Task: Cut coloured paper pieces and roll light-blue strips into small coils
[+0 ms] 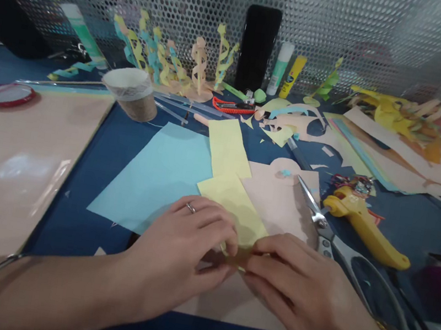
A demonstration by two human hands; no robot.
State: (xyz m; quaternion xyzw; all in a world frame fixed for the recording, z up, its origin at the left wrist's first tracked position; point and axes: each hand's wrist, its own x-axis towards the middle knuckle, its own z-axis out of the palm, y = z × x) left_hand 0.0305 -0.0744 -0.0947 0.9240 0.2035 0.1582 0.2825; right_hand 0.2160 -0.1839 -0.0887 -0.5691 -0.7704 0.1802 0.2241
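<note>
Near the front middle, my left hand (196, 239) and my right hand (295, 277) meet over a small yellow paper piece (242, 258), pinched between the fingertips of both. My fingers hide most of its shape. Just behind it lies a yellow paper sheet (236, 198), with another yellow strip (229, 147) farther back. A light blue sheet (160, 172) is to the left of these. Beneath and to the right is a pale pink sheet (286, 198). Open scissors (325, 232) rest beside my right hand, blades pointing back and left.
A yellow glue gun (373, 228) lies at right. Behind are a wrapped cup (133, 95), a red cutter (233, 106), paper scraps, a phone (258, 48) and glue sticks (280, 68). Curled paper stems stand by the metal mesh. A plastic-covered pink pack (20, 161) is at left.
</note>
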